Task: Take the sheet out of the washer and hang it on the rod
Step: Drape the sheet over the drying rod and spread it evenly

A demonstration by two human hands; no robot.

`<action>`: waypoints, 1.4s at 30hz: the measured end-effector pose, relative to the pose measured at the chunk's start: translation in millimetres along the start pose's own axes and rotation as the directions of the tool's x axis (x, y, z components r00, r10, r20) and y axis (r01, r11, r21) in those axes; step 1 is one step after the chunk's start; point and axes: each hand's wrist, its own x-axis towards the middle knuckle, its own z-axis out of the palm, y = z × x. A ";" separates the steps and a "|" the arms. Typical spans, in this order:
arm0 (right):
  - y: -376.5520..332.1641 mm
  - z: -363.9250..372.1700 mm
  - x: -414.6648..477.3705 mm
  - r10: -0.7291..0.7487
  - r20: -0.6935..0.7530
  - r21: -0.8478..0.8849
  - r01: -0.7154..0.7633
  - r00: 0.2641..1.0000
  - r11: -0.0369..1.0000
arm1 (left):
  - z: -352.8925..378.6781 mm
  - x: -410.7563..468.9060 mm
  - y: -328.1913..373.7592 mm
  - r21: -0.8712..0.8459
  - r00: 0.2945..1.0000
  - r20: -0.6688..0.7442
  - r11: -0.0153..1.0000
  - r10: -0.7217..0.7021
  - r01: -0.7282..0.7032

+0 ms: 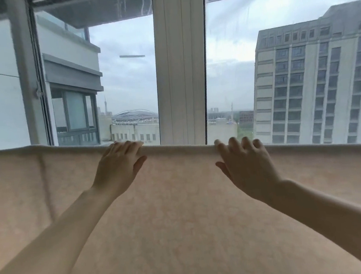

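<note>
Mid-frame, the pale peach fabric sheet (181,212) is being pressed by the straight-fingered left hand (121,163) and the bent-fingered right hand (246,164), its clasp unclear.

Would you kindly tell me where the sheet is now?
Head view: the sheet fills the lower frame, draped before the window, left hand and right hand on its top fold.
</note>
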 end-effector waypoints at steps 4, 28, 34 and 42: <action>-57.7 -5.7 30.4 -0.059 0.009 0.019 0.059 0.998 0.998 | -4.9 -9.0 -43.3 -0.008 0.995 0.066 0.997 -0.078 0.079; -206.6 -13.1 161.6 -0.494 -0.098 0.289 0.500 0.864 0.816 | 62.7 -62.2 -35.4 -0.424 0.662 -0.266 0.702 -0.701 0.572; -208.5 -6.7 175.2 -0.508 -0.098 0.478 0.488 0.856 0.730 | 99.5 -62.8 34.9 -0.459 0.712 -0.166 0.693 -0.682 0.556; -230.0 -6.7 177.2 -0.541 -0.154 0.401 0.552 0.827 0.731 | 150.7 -73.3 -21.1 -0.273 0.584 -0.051 0.574 -0.810 0.772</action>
